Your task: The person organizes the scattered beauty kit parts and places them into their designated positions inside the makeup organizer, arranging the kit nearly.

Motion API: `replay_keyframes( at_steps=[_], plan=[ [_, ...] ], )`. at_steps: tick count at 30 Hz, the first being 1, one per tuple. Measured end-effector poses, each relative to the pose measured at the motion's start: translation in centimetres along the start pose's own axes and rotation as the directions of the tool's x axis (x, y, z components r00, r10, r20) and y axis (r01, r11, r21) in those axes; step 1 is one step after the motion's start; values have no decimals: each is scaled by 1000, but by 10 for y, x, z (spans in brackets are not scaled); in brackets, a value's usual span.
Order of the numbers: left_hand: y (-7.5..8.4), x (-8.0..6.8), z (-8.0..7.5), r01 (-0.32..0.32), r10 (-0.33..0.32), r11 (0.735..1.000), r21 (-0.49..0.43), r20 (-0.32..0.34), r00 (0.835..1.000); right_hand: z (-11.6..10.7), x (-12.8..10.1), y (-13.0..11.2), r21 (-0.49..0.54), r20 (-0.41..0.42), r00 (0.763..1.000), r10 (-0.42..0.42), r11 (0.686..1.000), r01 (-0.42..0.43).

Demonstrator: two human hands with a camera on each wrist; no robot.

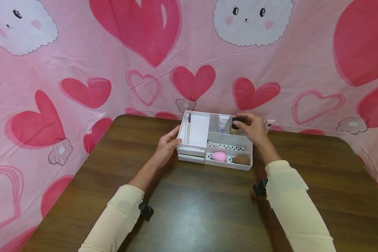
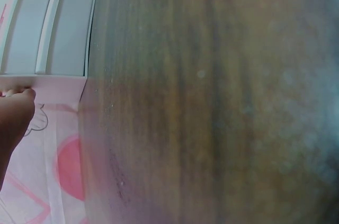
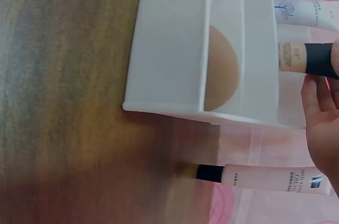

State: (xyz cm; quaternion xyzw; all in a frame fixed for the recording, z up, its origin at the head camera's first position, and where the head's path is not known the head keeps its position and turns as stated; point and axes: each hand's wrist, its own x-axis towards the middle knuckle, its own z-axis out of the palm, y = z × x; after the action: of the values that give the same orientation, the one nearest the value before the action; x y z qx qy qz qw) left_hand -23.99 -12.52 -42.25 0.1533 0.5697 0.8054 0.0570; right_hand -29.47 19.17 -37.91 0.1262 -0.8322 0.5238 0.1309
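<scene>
A white makeup organizer (image 1: 230,167) stands near the back of the table. My left hand (image 1: 165,147) rests against its left side, the thumb near the rim. My right hand (image 1: 253,127) pinches the black cap of a foundation bottle (image 3: 293,57), upright in the back right compartment. Beside the bottle stands a white tube (image 1: 222,123). A pink makeup sponge (image 1: 218,156) and a brown rounded sponge (image 1: 241,159) sit in the front compartments. A thin brush (image 1: 188,129) lies in the left section, above two drawers (image 2: 66,30).
A pale pink tube with a black cap (image 3: 275,178) stands on the table just right of the organizer, behind my right wrist. The brown wooden table (image 1: 189,210) meets a pink heart-printed cloth (image 1: 201,52) at its back edge.
</scene>
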Motion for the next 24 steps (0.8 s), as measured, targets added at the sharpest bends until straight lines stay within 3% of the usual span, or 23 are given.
replay_keyframes(
  at_steps=[4,8,12,16,20,24],
  plan=[
    [0,1,-1,0,0,1000,5,4,1000,-7,-1,-10,-30,1,1000,-23,999,23],
    [0,1,-1,4,-4,1000,6,10,1000,-21,-6,-19,-76,-54,996,-65,995,61],
    [0,1,-1,6,-6,1000,12,10,1000,-40,-14,-27,-93,-148,982,-118,990,105],
    [1,1,-1,4,-4,1000,17,-1,1000,-63,-16,-26,-66,-277,953,-126,992,112],
    [0,1,-1,15,-15,1000,17,-7,1000,-82,-16,-12,119,-371,928,-33,989,83],
    [-1,2,-2,25,-25,1000,18,-5,1000,-93,-19,9,376,-278,960,40,924,70]
  ],
)
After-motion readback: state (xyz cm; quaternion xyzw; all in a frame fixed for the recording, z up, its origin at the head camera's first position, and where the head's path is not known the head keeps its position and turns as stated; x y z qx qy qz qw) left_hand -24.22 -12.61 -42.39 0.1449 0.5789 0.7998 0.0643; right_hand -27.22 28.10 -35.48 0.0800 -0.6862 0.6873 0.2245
